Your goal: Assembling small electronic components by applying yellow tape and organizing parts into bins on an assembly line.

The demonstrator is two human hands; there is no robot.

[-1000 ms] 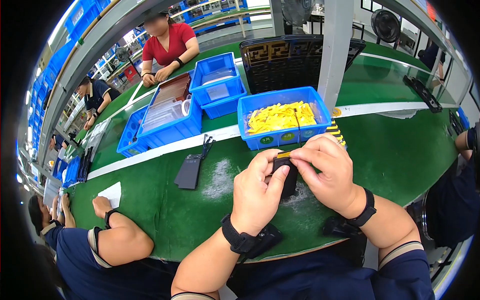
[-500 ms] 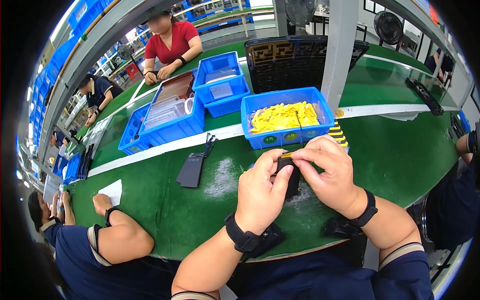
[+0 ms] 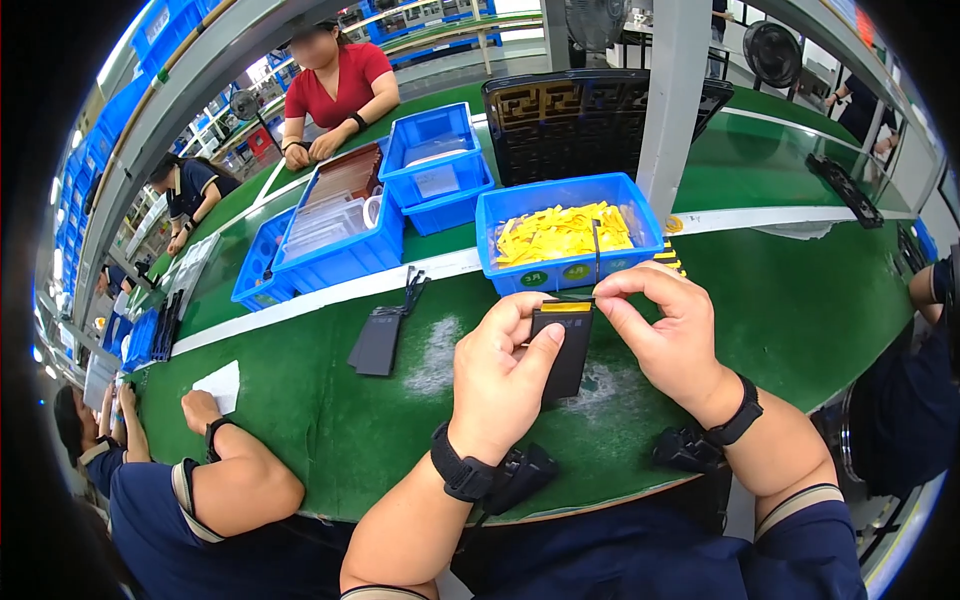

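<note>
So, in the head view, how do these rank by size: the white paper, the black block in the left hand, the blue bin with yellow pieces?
1. Blue bin with yellow pieces, clearly largest.
2. Black block in the left hand, partly covered by it.
3. White paper, smallest, partly behind a co-worker's hand.

Black pack (image 3: 571,352) with yellow strip (image 3: 567,307), green tabletop (image 3: 300,365)

I stood by a long green table (image 3: 800,290) with a white stripe (image 3: 440,267) running along it. A pale grey post (image 3: 670,110) stood up tall, and a grey beam (image 3: 215,50) curved over on the left, near a row of blue bins (image 3: 158,25). At the back were shelves (image 3: 430,20), a grey floor (image 3: 515,58) and a round black fan (image 3: 771,54). Little white lights (image 3: 56,190) glowed.
</note>
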